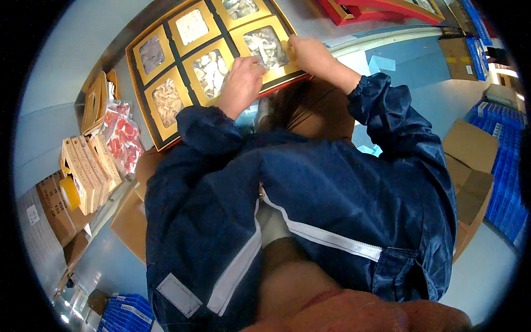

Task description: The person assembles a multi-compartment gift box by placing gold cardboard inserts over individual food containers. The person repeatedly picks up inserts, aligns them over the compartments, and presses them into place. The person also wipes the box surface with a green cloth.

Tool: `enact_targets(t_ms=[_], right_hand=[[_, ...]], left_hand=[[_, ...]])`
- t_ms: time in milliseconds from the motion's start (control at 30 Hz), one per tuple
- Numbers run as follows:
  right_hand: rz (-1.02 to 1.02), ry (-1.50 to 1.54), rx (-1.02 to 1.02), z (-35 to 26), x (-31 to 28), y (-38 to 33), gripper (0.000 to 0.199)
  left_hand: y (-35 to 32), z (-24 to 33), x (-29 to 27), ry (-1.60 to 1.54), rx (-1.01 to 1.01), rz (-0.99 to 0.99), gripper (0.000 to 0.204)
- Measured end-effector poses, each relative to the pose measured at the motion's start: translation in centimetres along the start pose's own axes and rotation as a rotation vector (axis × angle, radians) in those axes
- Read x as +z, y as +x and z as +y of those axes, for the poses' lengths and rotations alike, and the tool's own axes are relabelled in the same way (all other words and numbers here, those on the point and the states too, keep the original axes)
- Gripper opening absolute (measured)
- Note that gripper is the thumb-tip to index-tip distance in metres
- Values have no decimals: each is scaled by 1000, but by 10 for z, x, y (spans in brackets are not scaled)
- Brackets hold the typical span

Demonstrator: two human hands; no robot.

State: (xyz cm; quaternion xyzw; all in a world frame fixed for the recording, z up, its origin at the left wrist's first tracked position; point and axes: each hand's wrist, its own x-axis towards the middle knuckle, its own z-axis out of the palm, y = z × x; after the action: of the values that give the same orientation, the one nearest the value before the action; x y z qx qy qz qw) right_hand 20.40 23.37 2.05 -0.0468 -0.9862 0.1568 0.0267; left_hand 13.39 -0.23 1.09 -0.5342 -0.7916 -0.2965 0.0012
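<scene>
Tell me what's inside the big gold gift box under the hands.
The gift box holds six gold-framed window packs of pale dried foods. The left hand and right hand cover part of the nearest pack.

The compartment tray [166, 61] lies on the surface [66, 61] ahead of me, my left grip [240, 83] and right grip [310, 52] on its near edge. Left of it sit bagged packets [123, 135], then stacked small boxes [88, 169].
</scene>
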Motion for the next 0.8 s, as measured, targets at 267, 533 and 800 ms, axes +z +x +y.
enact_targets(t_ms=[267,533,800], right_hand=[[-155,-90,-226,4,-10,-1,16],[-621,-97,122,-18,-22,34,14],[-99,-155,87,-16,-13,63,24]], left_hand=[[-4,0,-3,-30,-15,-16,22],[-5,-5,1,-26,-6,-8,23],[-3,0,-5,12,40,-21,25]])
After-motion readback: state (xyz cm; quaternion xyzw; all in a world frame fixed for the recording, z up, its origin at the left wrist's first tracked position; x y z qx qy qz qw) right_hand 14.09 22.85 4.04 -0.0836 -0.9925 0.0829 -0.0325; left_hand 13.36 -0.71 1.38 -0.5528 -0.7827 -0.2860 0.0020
